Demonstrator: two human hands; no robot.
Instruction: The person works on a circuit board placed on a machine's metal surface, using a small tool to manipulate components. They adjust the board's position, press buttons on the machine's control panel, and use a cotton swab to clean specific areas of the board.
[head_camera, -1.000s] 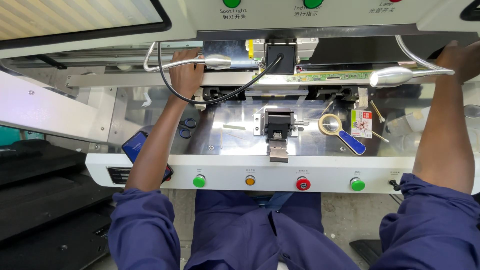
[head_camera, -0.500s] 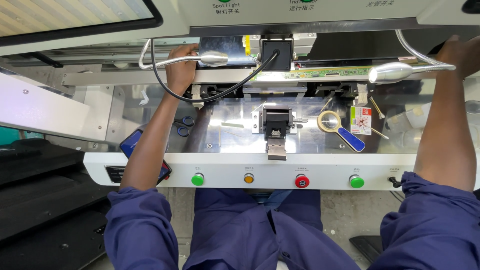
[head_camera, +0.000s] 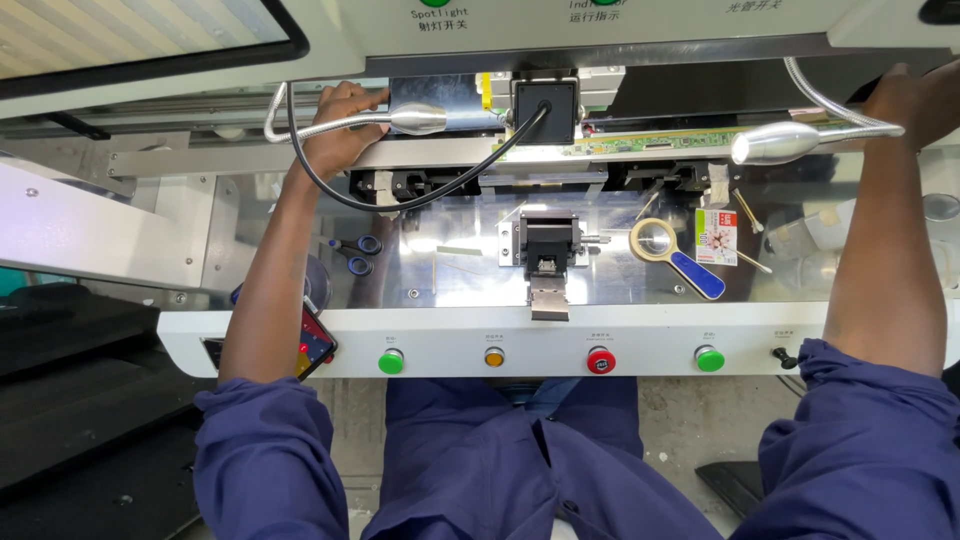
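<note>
Head view, query 1: how did the hands stand?

Reply 1: Left hand (head_camera: 335, 130), fingers curled over the bent neck of the left lamp (head_camera: 418, 118), at the back of the table (head_camera: 460, 275). Right hand (head_camera: 915, 95), up at the far right where the neck of the right lamp (head_camera: 775, 143) runs back. Its fingers were hidden, so I could not tell its grasp.

Query 2: risks?

Reply 2: By my judgement, three.
- The black cable (head_camera: 400, 195) looped just under the left wrist to the camera block (head_camera: 545, 108). A pull on the lamp could snag it.
- Either lamp head, swung low, could knock the green circuit strip (head_camera: 650, 143) lying just beside them.
- The left forearm lay over the table edge beside the phone (head_camera: 315, 345) and near the green button (head_camera: 391, 361), so a slip could nudge either.

Query 3: containers and contents?

Reply 3: One pale round vessel (head_camera: 940, 207) at the right edge, too blurred to tell its contents. Loose on the table, in no container, were a magnifying glass (head_camera: 655, 240), scissors (head_camera: 355, 255) and a small card (head_camera: 716, 236).
</note>
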